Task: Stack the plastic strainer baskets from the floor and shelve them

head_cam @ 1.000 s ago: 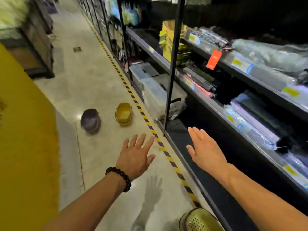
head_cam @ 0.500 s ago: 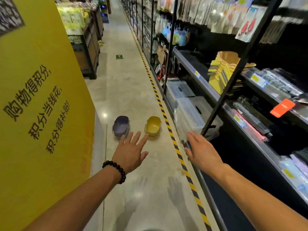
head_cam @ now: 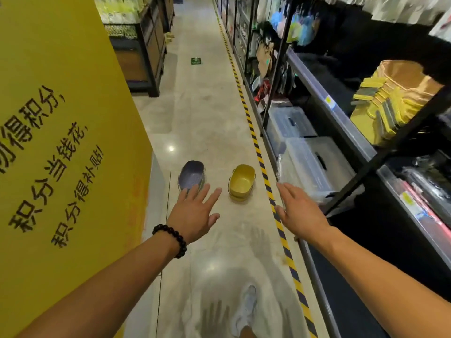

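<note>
two oval plastic baskets on glossy stone floor (head_cam: 202, 113) at 12 o'clock: purple strainer basket (head_cam: 192, 175), yellow basket (head_cam: 242, 182). left hand (head_cam: 194, 215), right hand (head_cam: 298, 211) spread, empty. black shelving (head_cam: 341, 118) at 3 o'clock.

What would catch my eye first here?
Two open, empty hands, the left hand and the right hand, stretch forward over a shop aisle. Ahead on the floor sit a purple basket and a yellow basket, side by side. A big yellow sign fills the left.

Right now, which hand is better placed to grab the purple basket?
Left. The left hand is open and lines up with the purple basket; the right hand is over the striped tape by the shelves.
</note>
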